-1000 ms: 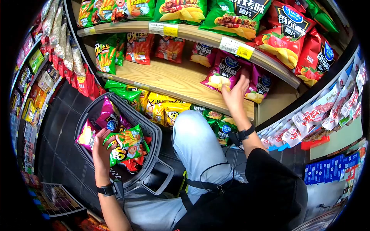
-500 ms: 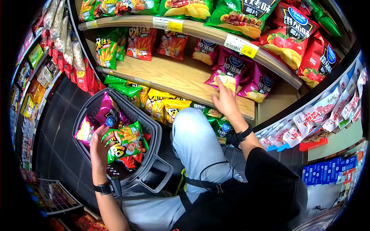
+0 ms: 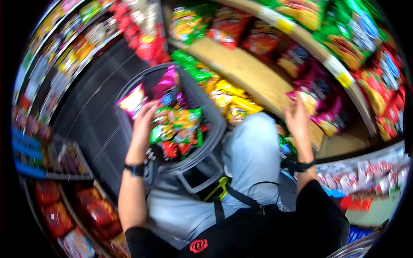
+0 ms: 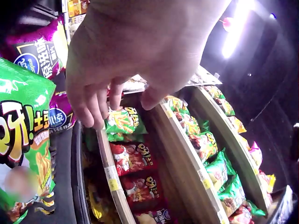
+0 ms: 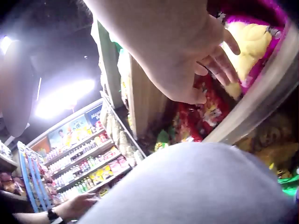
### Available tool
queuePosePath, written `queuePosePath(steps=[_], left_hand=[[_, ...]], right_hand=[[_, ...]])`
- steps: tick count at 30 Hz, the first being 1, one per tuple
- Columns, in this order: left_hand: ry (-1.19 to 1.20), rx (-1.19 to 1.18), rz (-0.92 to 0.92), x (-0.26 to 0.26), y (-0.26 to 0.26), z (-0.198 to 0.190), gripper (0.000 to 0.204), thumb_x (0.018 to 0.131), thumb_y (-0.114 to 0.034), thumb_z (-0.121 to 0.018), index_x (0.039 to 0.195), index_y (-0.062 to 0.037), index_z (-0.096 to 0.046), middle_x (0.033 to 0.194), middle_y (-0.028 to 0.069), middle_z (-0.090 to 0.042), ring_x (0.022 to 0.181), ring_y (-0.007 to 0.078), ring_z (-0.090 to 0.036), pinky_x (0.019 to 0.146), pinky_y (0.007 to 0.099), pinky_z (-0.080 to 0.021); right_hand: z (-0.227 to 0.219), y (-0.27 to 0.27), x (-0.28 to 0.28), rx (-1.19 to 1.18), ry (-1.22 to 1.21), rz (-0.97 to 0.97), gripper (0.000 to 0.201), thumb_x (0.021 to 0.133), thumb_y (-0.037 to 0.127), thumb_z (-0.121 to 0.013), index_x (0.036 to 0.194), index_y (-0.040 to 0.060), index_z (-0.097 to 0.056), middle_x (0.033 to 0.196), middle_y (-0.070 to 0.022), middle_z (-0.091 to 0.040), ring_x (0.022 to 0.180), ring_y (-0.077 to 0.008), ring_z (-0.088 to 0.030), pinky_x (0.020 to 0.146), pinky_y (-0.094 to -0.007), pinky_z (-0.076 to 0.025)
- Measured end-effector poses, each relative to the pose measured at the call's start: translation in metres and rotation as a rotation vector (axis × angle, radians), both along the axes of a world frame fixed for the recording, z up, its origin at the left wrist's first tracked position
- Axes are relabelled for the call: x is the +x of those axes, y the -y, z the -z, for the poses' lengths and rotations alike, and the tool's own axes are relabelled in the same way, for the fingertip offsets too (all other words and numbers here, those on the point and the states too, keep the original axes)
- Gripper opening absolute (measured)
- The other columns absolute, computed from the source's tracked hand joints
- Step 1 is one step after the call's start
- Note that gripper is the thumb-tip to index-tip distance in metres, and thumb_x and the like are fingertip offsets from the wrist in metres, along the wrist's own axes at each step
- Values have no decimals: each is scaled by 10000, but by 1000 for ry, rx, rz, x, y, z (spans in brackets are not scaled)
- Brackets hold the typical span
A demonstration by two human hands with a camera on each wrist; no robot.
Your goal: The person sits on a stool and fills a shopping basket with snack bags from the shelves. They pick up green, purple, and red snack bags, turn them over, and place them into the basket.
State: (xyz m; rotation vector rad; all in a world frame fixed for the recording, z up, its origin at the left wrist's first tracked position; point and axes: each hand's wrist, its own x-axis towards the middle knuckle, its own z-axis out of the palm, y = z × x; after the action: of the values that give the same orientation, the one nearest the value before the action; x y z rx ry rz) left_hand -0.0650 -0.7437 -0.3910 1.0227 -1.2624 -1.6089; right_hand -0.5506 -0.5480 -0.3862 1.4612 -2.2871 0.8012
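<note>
In the head view my left hand (image 3: 144,124) hovers at the near left side of a dark grey basket (image 3: 215,137), fingers bent and holding nothing. Beside it in the basket lie a green potato snack bag (image 3: 178,122), purple chip bags (image 3: 165,86) and red packaging. The left wrist view shows the same hand (image 4: 135,51) with the green snack bag (image 4: 23,135) at its side. My right hand (image 3: 297,122) is by the shelf's front edge, fingers loosely spread just before a purple chip bag (image 3: 312,88). Nothing is in its grasp in the right wrist view, where the purple bag (image 5: 250,46) lies past its fingertips.
Red snack bags (image 3: 228,28) stand farther along the wooden shelf (image 3: 241,60). Yellow bags (image 3: 232,101) fill the lower level beside the basket. The upper shelf's edge (image 3: 309,47) overhangs the purple bags. The person's bent knee (image 3: 251,137) rises between basket and shelf.
The right hand has drawn back from the purple bag, which stays on the shelf, toward the shelf's front edge. The left hand stays by the basket. The head view has turned and blurred.
</note>
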Motion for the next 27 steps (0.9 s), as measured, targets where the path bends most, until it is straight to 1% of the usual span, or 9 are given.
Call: queuePosePath(steps=[2, 5, 10, 12, 14, 16, 20, 22, 27], left_hand=[[-9, 10, -30, 7, 11, 8, 360, 1064, -284, -588, 1343, -60, -626, 1332, 93, -688, 1136, 210, -678, 948, 354, -525], [66, -25, -120, 18, 23, 13, 350, 1040, -279, -631, 1297, -42, -640, 1229, 61, -708, 1064, 190, -691, 889, 333, -533], [162, -86, -264, 37, 46, 34, 344, 1000, -226, -674, 1262, -2, -655, 1201, 79, -716, 1031, 188, -699, 866, 342, -549], [481, -378, -289, 40, 47, 36, 370, 969, -215, -700, 1250, 22, -659, 1212, 130, -718, 1033, 216, -704, 895, 357, -559], [623, -445, -294, 35, 45, 39, 390, 927, -204, -720, 1236, 30, -669, 1248, 218, -699, 1098, 325, -701, 965, 416, -551], [715, -545, -257, 28, 46, 50, 394, 923, -212, -718, 1232, 28, -672, 1250, 244, -684, 1162, 379, -667, 1025, 442, -521], [730, -625, -154, 7, 47, 60, 435, 896, -218, -728, 1258, 14, -665, 1311, 248, -641, 1263, 399, -607, 1100, 445, -475], [760, -624, -108, 1, 50, 65, 451, 912, -214, -724, 1313, -23, -651, 1451, 231, -574, 1374, 386, -540, 1162, 436, -430], [782, -562, -82, -14, 62, 71, 543, 904, -225, -736, 1384, -4, -613, 1552, 246, -475, 1446, 401, -464, 1194, 443, -397]], right_hand=[[-19, 14, 25, 12, 105, -96, 459, 880, 89, -741, 1319, 8, -635, 1047, -161, -684, 958, -290, -683, 903, -388, -542], [-60, 34, 78, 24, 200, -326, 118, 887, 55, -742, 875, -29, -659, 1013, -155, -700, 964, -298, -694, 897, -377, -537], [-78, 85, 158, 107, 479, -788, 184, 936, 108, -740, 860, -36, -653, 945, -119, -686, 920, -249, -683, 883, -336, -523], [-87, 107, 189, 342, 526, -863, 160, 971, 122, -718, 935, -25, -670, 987, -80, -678, 922, -156, -642, 862, -308, -515], [-83, 136, 214, 542, 665, -912, 245, 1000, 240, -710, 1008, -5, -714, 895, -12, -680, 833, -91, -607, 775, -291, -515], [-42, 179, 226, 527, 850, -1040, 296, 986, 290, -714, 1026, -3, -738, 911, -42, -733, 819, -123, -668, 761, -305, -550], [-7, 225, 244, 739, 1045, -956, 308, 975, 333, -703, 1056, 37, -724, 958, -14, -716, 836, -120, -664, 711, -285, -528], [9, 232, 244, 779, 1125, -922, 309, 969, 343, -706, 1044, 44, -713, 956, -18, -709, 822, -120, -662, 708, -277, -527], [26, 227, 232, 690, 821, -966, 370, 953, 332, -720, 1081, -15, -706, 986, -120, -760, 895, -242, -727, 833, -374, -576]])
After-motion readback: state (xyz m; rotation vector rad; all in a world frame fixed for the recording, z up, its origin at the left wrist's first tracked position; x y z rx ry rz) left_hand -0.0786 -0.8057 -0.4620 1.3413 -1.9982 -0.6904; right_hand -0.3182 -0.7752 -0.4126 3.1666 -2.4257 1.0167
